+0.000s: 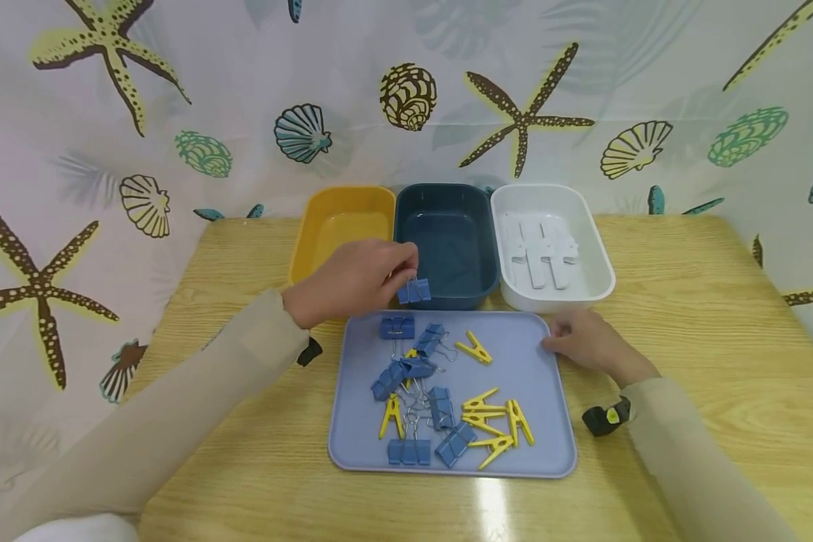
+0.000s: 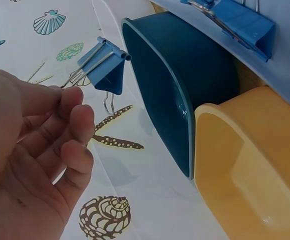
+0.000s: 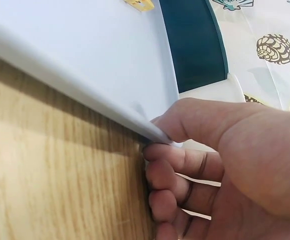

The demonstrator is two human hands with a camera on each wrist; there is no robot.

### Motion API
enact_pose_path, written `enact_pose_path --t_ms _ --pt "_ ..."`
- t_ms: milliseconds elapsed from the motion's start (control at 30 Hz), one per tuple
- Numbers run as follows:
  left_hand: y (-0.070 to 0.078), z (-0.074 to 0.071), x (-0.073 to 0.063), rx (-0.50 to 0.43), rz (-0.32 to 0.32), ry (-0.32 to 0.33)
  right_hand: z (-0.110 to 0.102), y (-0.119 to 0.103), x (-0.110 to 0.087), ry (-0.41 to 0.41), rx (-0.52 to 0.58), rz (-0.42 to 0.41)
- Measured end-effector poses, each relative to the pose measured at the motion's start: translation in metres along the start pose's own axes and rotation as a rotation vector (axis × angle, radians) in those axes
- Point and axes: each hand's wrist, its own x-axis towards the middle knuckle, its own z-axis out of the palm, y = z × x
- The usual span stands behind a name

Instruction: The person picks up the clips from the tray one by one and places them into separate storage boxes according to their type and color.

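Observation:
My left hand [image 1: 362,277] pinches a blue binder clip [image 1: 415,290] by its wire handle, near the front of the dark teal bin [image 1: 447,301]. In the left wrist view that binder clip [image 2: 105,67] hangs out past the thumb and fingertips of the left hand [image 2: 45,135]. At the far right corner of the lavender tray [image 1: 515,342], my right hand [image 1: 592,342] grips the rim between thumb and fingers. Several blue binder clips [image 1: 409,452] lie on the tray's left half. Several yellow clothespins [image 1: 484,410] lie mostly toward its right.
Behind the tray a yellow bin [image 1: 348,197] stands left of the teal one. The white bin [image 1: 599,286] on the right holds white strap-like pieces [image 1: 542,260]. Wooden table [image 1: 718,301] extends on both sides, and a patterned curtain [image 1: 352,45] hangs behind.

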Motion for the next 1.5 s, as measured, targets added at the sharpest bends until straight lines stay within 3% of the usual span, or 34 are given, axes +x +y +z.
enact_pose_path --t_ms 600,1500 --pt "-0.002 0.004 0.014 0.022 0.069 0.064 -0.001 0.001 0.000 -0.005 0.014 0.005" --pt "-0.003 0.007 0.033 0.081 -0.021 -0.037 0.000 0.002 0.000 -0.004 0.018 0.011"
